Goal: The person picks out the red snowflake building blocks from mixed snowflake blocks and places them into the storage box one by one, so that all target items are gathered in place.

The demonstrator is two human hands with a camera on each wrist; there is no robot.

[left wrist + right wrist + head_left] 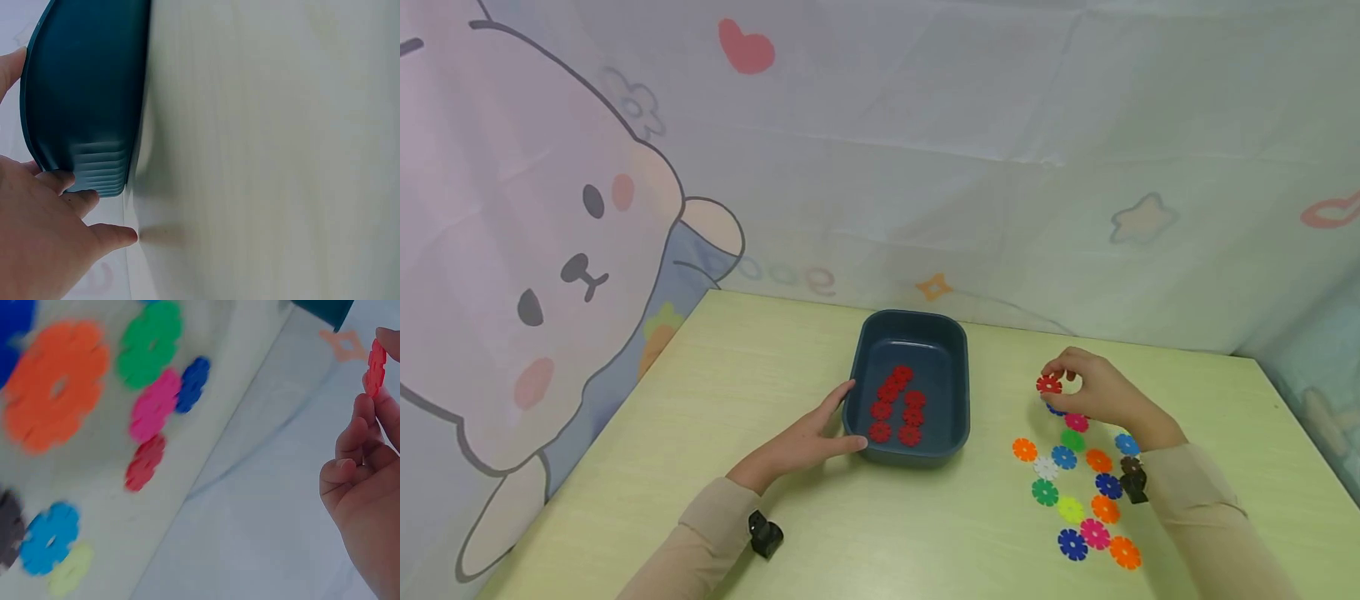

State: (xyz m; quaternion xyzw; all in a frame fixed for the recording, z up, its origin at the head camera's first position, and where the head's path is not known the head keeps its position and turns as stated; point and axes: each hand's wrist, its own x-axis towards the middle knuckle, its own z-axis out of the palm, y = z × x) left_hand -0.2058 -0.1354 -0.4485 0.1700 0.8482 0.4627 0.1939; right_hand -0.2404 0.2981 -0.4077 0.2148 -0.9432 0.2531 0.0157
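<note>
Between thumb and fingers, my right hand (1093, 387) pinches a red notched plastic disc (1048, 384), held above the table; the right wrist view shows this red disc (375, 369) edge-on. My left hand (801, 442) touches the near left side of a dark blue rectangular tub (951, 446), thumb at its front rim and fingers along its side. Several red discs (881, 409) lie inside the tub. In the left wrist view, fingertips rest against the ribbed tub wall (100, 162). Beneath and in front of my right hand, loose discs of many colours lie on the table, including a green disc (1072, 440).
More discs lie right of the tub: an orange disc (1125, 552), a white disc (1047, 467), a dark blue disc (1072, 544) and others. The pale table (760, 350) ends at a printed cloth backdrop (925, 167). Each wrist carries a black device (765, 534).
</note>
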